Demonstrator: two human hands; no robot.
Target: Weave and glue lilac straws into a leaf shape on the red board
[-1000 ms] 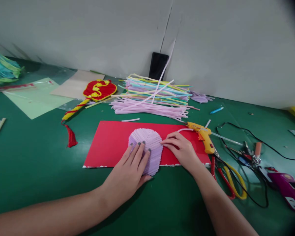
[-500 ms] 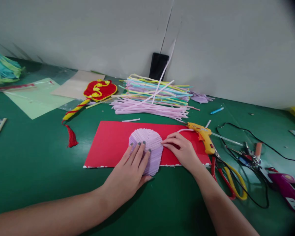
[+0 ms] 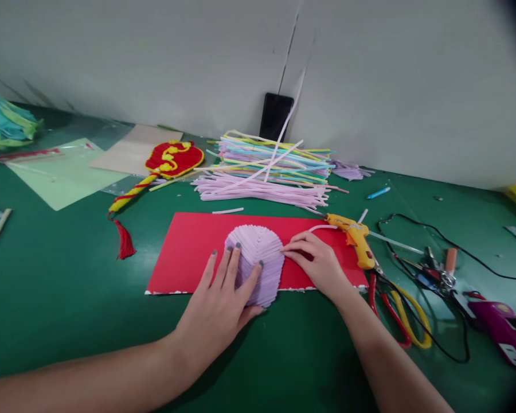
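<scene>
A lilac fan-shaped piece (image 3: pixel 261 256) made of pipe cleaners lies on a red card sheet (image 3: pixel 189 246) on the green table. My left hand (image 3: pixel 221 304) rests flat on the piece's left side, fingers spread and stretched out. My right hand (image 3: pixel 316 264) sits at the piece's right edge, fingers pressed together on a thin lilac strand there. A loose pale strand (image 3: pixel 322 228) curves just beyond that hand.
A heap of pastel pipe cleaners (image 3: pixel 266 172) lies behind the card. A yellow glue gun (image 3: pixel 355 244), red-and-yellow pliers (image 3: pixel 395 312), cables and a purple tool (image 3: pixel 501 330) crowd the right. A red-and-yellow fan with a tassel (image 3: pixel 163 169) and clear sheets lie to the left.
My left hand's fingers have slid left across the lilac piece and spread wider, the index fingertip now over the red card. The right hand has stayed put.
</scene>
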